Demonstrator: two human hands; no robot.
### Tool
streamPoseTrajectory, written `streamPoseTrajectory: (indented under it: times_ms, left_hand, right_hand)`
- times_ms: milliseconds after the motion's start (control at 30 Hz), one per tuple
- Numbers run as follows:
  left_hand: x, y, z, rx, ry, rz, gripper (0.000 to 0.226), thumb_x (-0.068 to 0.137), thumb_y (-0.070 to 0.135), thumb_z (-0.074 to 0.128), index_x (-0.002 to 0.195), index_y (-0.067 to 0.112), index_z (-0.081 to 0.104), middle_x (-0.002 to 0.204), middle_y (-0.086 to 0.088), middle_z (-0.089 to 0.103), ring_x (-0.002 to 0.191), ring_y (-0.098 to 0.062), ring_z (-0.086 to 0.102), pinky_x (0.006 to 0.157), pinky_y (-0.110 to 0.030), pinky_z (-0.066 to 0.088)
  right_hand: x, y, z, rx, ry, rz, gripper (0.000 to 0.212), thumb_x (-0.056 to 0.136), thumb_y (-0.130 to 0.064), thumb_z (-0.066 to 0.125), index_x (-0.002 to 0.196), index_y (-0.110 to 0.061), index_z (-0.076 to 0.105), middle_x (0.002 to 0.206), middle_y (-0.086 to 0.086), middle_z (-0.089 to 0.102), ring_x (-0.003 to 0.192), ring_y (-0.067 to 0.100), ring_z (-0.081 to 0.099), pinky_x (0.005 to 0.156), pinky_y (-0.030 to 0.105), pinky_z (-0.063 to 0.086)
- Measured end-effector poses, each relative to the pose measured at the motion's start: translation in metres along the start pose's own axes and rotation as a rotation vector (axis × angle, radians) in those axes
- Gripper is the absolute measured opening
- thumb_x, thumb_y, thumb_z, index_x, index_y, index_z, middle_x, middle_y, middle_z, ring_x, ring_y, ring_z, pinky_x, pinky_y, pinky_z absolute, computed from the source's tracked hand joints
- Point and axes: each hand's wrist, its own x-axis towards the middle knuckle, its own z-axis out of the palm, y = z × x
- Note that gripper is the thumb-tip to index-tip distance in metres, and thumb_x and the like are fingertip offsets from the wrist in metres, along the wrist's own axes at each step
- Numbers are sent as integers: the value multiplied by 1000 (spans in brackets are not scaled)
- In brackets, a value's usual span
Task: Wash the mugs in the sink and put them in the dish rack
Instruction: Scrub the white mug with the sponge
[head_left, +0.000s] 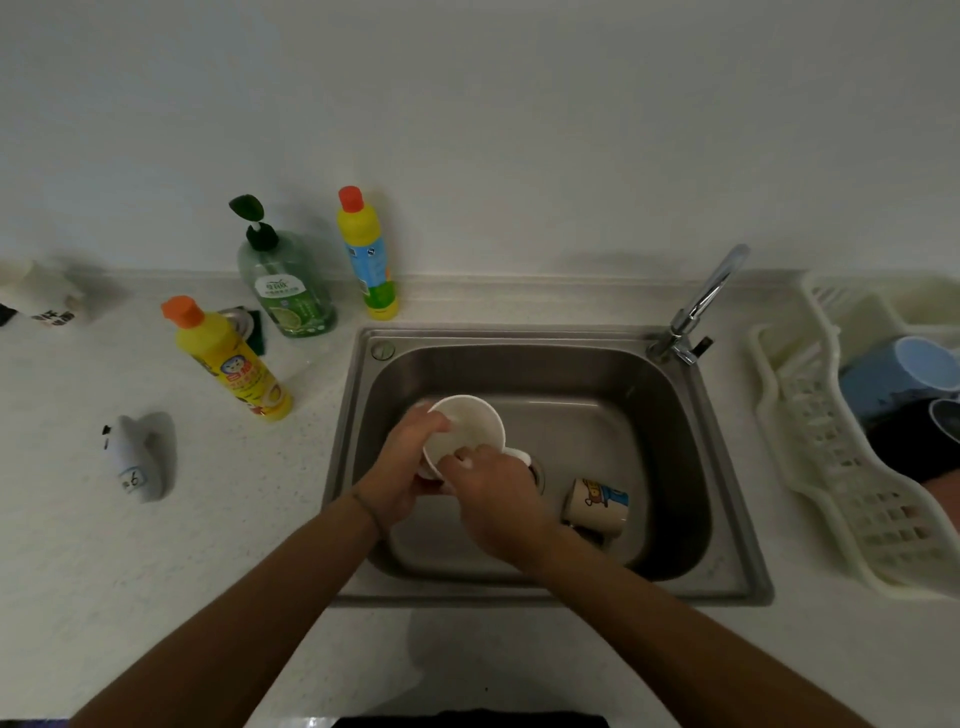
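Left hand (402, 467): fingers curled round the white ceramic mug (464, 430), gripping it over the left part of the steel sink (675, 467).
Right hand (498, 493): fingertips reach into the mug's mouth; grasp unclear.
Beige cartoon-printed mug (597, 505): lying sideways, sink's front right.
Cream plastic dish rack (831, 467): countertop's right edge, holding a blue mug (898, 374).

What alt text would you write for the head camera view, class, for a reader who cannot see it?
Over a steel sink, a left hand grips a white mug while the right hand rubs inside its rim. A cartoon mug lies in the basin; a blue mug sits in the dish rack on the right.
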Motion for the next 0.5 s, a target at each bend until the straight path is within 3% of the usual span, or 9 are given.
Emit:
streamPoseTrajectory:
  times_ms: [67,133,233,367,500]
  left_hand:
    - [-1,-1,-16,20,-160,-103,63,78,49,74,134,24,60,128,-15,67,109,-30,67,74,-48,61]
    - [-1,2,-33,193,-324,-66,82,74,54,82,145,31,48,134,-8,65,117,-28,68,89,-53,60]
    - [-3,10,-34,451,-441,197,90,73,27,91,148,30,41,137,-1,64,126,-25,63,99,-46,57]
    - [0,9,-31,533,-329,349,98,59,21,98,143,24,48,134,0,65,125,-23,62,103,-51,54]
    - [-1,1,-30,524,-348,369,88,66,3,93,140,23,50,129,2,68,121,-21,65,94,-34,59]
  right_hand:
    - [3,8,-16,63,-19,49,30,88,-16,65,117,-15,67,102,6,73,89,28,69,73,43,57]
    - [6,18,-35,153,-107,131,37,94,-29,64,130,-20,63,117,6,71,106,27,65,92,41,52]
    - [14,23,-54,298,-154,176,49,94,-32,67,140,-21,57,135,6,62,124,25,56,105,34,42]
    - [20,27,-56,405,-250,210,47,89,-25,74,135,-21,63,134,4,63,124,22,56,105,33,44]
    - [22,35,-65,565,-326,206,28,94,-22,69,120,-15,71,117,5,71,105,15,66,94,26,52]
